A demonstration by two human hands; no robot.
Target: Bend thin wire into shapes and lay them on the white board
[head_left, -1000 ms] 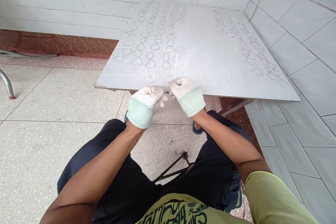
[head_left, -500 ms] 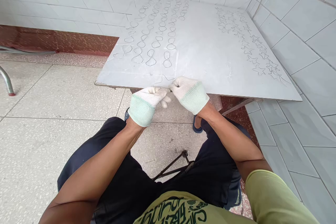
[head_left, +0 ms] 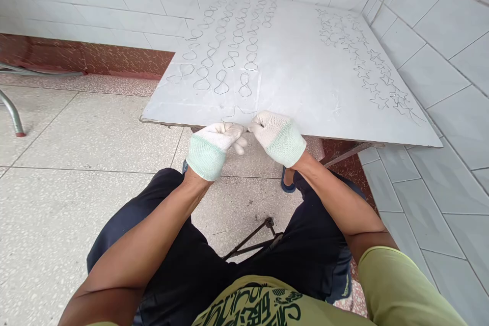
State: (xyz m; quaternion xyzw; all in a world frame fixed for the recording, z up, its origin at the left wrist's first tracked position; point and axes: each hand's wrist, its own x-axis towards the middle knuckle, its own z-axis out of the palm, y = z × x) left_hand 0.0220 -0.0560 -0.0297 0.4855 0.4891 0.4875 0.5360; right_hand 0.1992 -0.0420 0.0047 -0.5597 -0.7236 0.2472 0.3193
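Both of my hands wear white knit gloves with pale green cuffs. My left hand (head_left: pixel 214 146) and my right hand (head_left: pixel 277 135) meet at the near edge of a white board (head_left: pixel 298 71) and together pinch a thin bent wire piece (head_left: pixel 239 113), whose zigzag part lies on the board just beyond my fingers. Rows of figure-eight wire shapes (head_left: pixel 223 56) lie on the board's left half. A band of star-shaped wire pieces (head_left: pixel 376 74) runs along its right side.
White tiled walls close in behind and to the right of the board. A metal tube leg (head_left: pixel 11 117) stands on the speckled floor at far left. Dark metal rods (head_left: pixel 248 242) lie on the floor between my knees. A blue sandal (head_left: pixel 286 183) shows under the board.
The wire in my hands has gone from a loose zigzag to a tighter, more star-like bend. My hands have stayed at the board's edge, shifting only slightly.
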